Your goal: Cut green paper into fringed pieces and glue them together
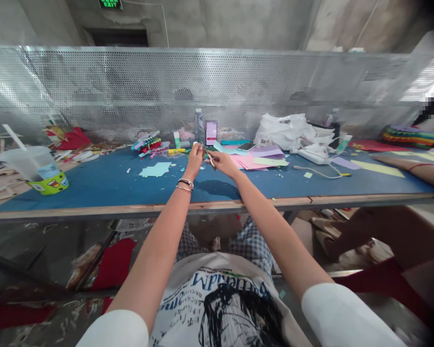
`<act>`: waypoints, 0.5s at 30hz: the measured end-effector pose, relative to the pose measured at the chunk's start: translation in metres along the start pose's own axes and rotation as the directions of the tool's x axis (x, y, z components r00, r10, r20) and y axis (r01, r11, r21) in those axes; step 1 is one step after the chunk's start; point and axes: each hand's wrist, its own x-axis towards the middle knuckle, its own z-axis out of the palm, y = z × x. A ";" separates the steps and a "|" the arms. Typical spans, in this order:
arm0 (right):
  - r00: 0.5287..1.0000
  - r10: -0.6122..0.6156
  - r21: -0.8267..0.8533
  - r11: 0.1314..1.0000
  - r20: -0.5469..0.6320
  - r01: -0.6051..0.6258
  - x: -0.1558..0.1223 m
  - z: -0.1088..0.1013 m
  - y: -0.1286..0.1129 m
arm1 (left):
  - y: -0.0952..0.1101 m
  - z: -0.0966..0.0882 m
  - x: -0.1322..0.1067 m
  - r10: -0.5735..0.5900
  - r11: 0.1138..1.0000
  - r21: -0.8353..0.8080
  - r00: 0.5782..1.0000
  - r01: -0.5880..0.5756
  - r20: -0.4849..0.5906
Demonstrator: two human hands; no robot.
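Note:
Both my arms reach out over a blue table (104, 183). My left hand (195, 160) is closed in a pinch, with bracelets on its wrist. My right hand (222, 163) is closed too, its fingers meeting the left hand's around a small thin thing (210, 158); it looks like a paper strip or a stick, too small to name. Both hands hover just above the table top, near a stack of pink and green paper sheets (256, 161). Pale blue paper cut-outs (155, 169) lie to the left of my hands.
A plastic cup with a straw (36, 168) stands at the table's left. Coloured paper crafts (150, 143), glue sticks, a bottle (198, 124), a pink box (211, 132), a white plastic bag (285, 130) and a cable lie at the back. Another person's forearm (415, 169) rests at the right. A perforated metal screen backs the table.

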 end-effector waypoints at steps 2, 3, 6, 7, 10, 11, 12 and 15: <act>1.000 0.020 0.016 1.000 -0.024 -0.020 0.000 0.000 -0.001 | 0.001 0.000 0.000 -0.004 1.000 -0.004 1.000 0.004 -0.001; 0.999 0.027 0.023 0.999 -0.030 -0.026 0.000 0.000 -0.002 | 0.001 0.000 0.000 -0.006 1.000 -0.006 1.000 0.006 -0.002; 0.999 0.046 0.043 0.998 -0.016 -0.045 0.000 0.000 -0.004 | 0.003 0.000 -0.001 -0.012 1.000 -0.010 1.000 0.012 -0.007; 0.999 0.053 0.051 0.997 -0.009 -0.053 0.000 0.000 -0.004 | 0.003 0.000 -0.001 -0.015 1.000 -0.010 1.000 0.015 -0.008; 0.998 0.057 0.066 0.996 0.001 -0.057 -0.001 -0.001 -0.006 | 0.004 0.000 -0.001 -0.028 0.999 -0.015 1.000 0.028 -0.010; 0.998 0.055 0.069 0.996 -0.002 -0.055 -0.001 -0.001 -0.006 | 0.004 0.000 -0.001 -0.032 0.999 -0.016 0.999 0.032 -0.009; 0.999 0.053 0.071 0.996 -0.006 -0.053 -0.001 -0.001 -0.007 | 0.004 0.000 -0.001 -0.034 0.999 -0.016 0.999 0.034 -0.008; 0.998 0.058 0.073 0.996 -0.004 -0.057 -0.002 -0.001 -0.008 | 0.002 0.000 -0.001 -0.029 1.000 -0.007 1.000 0.029 -0.011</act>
